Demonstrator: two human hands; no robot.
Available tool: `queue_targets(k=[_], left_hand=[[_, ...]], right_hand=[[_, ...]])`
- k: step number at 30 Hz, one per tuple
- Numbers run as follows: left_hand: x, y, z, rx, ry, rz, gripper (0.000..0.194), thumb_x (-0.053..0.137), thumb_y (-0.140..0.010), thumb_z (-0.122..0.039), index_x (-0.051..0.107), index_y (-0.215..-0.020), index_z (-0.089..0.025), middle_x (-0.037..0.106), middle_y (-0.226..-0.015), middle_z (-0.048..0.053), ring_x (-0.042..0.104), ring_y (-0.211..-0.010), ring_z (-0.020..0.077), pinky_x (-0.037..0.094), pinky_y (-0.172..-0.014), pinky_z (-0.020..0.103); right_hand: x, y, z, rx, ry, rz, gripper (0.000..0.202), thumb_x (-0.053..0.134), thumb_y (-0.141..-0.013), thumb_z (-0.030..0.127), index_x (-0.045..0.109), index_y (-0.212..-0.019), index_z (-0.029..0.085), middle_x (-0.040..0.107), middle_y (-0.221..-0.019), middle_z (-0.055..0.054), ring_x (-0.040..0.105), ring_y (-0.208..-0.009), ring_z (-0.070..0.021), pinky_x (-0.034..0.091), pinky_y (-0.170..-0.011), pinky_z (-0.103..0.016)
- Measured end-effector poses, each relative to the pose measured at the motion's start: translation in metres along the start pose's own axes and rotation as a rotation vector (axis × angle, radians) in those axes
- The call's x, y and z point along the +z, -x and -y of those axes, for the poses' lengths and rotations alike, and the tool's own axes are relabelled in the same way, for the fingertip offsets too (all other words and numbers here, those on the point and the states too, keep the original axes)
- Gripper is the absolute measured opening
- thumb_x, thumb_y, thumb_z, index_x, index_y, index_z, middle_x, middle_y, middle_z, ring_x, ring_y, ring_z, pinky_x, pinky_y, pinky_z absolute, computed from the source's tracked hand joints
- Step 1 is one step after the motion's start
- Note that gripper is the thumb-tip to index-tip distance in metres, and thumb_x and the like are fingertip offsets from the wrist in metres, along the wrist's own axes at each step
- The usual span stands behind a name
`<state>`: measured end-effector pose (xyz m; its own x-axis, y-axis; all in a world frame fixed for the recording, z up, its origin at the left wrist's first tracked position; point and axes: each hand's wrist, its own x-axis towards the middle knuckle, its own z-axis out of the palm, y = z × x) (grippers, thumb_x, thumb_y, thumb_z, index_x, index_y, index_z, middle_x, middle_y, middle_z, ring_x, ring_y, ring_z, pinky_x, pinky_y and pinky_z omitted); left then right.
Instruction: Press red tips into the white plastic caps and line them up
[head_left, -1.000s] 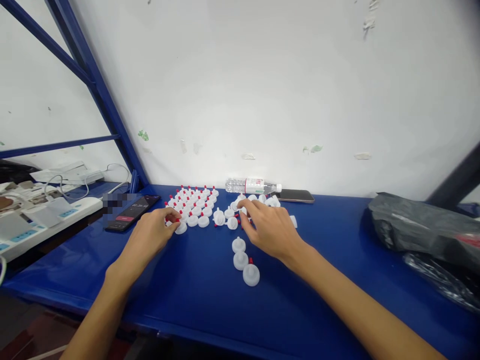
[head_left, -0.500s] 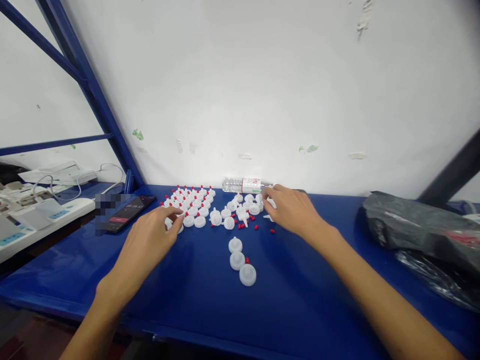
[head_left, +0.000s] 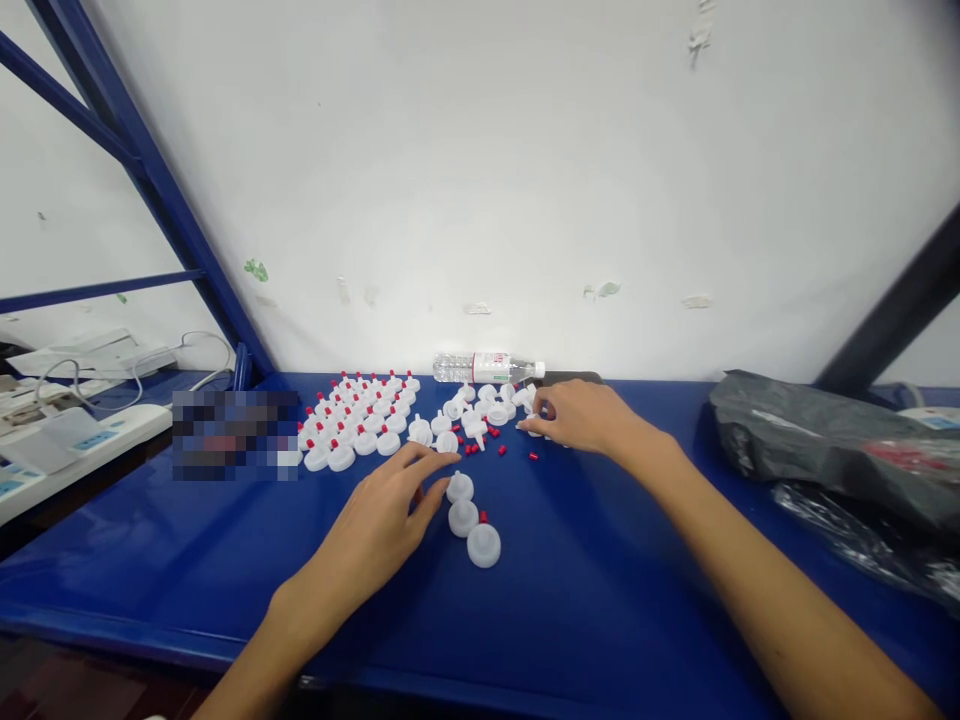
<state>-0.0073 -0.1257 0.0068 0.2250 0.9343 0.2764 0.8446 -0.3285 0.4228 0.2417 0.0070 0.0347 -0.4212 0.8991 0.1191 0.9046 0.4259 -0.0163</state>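
Note:
My left hand (head_left: 382, 510) reaches over the table with thumb and index finger apart, its fingertips at the edge of the farthest of three white nozzle caps (head_left: 460, 487) in a short line. Beside the nearest cap (head_left: 484, 546) of that line is a small red tip (head_left: 484, 517). Further back, my right hand (head_left: 581, 412) has its fingers curled down onto a white nozzle cap (head_left: 533, 425) by the loose pile; the fingers partly hide it. Loose white caps (head_left: 496, 412) lie jumbled between the hands, with several red tips (head_left: 471, 450) in front.
Rows of white caps with red tips (head_left: 365, 415) stand at the left. A clear bottle (head_left: 491, 368) lies along the wall, with a dark flat object (head_left: 570, 379) beside it. A grey plastic bag (head_left: 817, 440) lies right; a white power strip (head_left: 97, 440) sits left.
My left hand has moved right, from the rows of red-tipped caps to the short line of caps. My right hand has lowered onto a loose cap. The view has shifted slightly right.

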Motion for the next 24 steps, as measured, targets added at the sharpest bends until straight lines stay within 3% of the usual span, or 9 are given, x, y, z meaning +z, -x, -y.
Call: queue_targets(k=[9,13,16,18,21,24], left_hand=[[0.003,-0.001,0.003,-0.018,-0.005,-0.024,0.029,0.047,-0.101,-0.037,0.065,-0.122,-0.028,0.065,-0.114,0.002,0.064,-0.075,0.0146,0.050,-0.073,0.032],[0.001,-0.001,0.003,-0.029,0.048,-0.149,0.037,0.051,-0.099,-0.040,0.059,-0.133,-0.028,0.067,-0.113,0.004,0.063,-0.072,0.0148,0.051,-0.068,0.031],[-0.003,0.000,-0.001,-0.046,0.202,-0.220,0.049,0.060,-0.094,-0.044,0.053,-0.140,-0.029,0.068,-0.115,0.005,0.062,-0.067,0.0125,0.049,-0.059,0.027],[-0.006,0.000,-0.005,-0.061,0.334,-0.248,0.047,0.065,-0.091,-0.044,0.058,-0.135,-0.029,0.068,-0.116,0.004,0.061,-0.065,0.0108,0.045,-0.052,0.023],[-0.011,0.000,-0.009,-0.079,0.490,-0.301,0.033,0.070,-0.088,-0.043,0.070,-0.115,-0.025,0.069,-0.114,0.005,0.062,-0.067,0.0107,0.042,-0.047,0.021],[-0.012,-0.001,-0.008,-0.130,0.581,-0.264,0.031,0.073,-0.084,-0.044,0.071,-0.106,-0.021,0.072,-0.097,0.004,0.063,-0.067,0.0129,0.042,-0.045,0.020]], right_hand=[[-0.006,0.003,0.010,-0.034,-0.029,-0.127,0.033,0.060,-0.091,0.050,0.071,-0.100,0.021,0.075,-0.098,-0.009,0.069,-0.088,-0.0260,0.044,-0.071,-0.033],[-0.015,0.009,0.024,-0.118,-0.308,-0.201,0.032,0.060,-0.091,0.050,0.072,-0.097,0.022,0.076,-0.097,-0.005,0.067,-0.084,-0.0215,0.043,-0.069,-0.030],[-0.019,0.016,0.043,-0.289,-0.621,-0.165,0.029,0.058,-0.095,0.047,0.072,-0.096,0.022,0.075,-0.093,-0.002,0.064,-0.076,-0.0152,0.042,-0.067,-0.027],[-0.018,0.021,0.057,-0.376,-0.785,-0.101,0.032,0.056,-0.096,0.048,0.073,-0.092,0.021,0.073,-0.087,-0.001,0.061,-0.071,-0.0136,0.041,-0.064,-0.026],[-0.010,0.028,0.075,-0.423,-1.014,-0.025,0.032,0.058,-0.095,0.048,0.071,-0.088,0.019,0.068,-0.080,-0.001,0.056,-0.066,-0.0121,0.039,-0.059,-0.025],[0.000,0.030,0.084,-0.397,-1.252,0.103,0.029,0.059,-0.095,0.044,0.066,-0.085,0.017,0.064,-0.076,0.001,0.054,-0.057,-0.0095,0.040,-0.054,-0.023]])
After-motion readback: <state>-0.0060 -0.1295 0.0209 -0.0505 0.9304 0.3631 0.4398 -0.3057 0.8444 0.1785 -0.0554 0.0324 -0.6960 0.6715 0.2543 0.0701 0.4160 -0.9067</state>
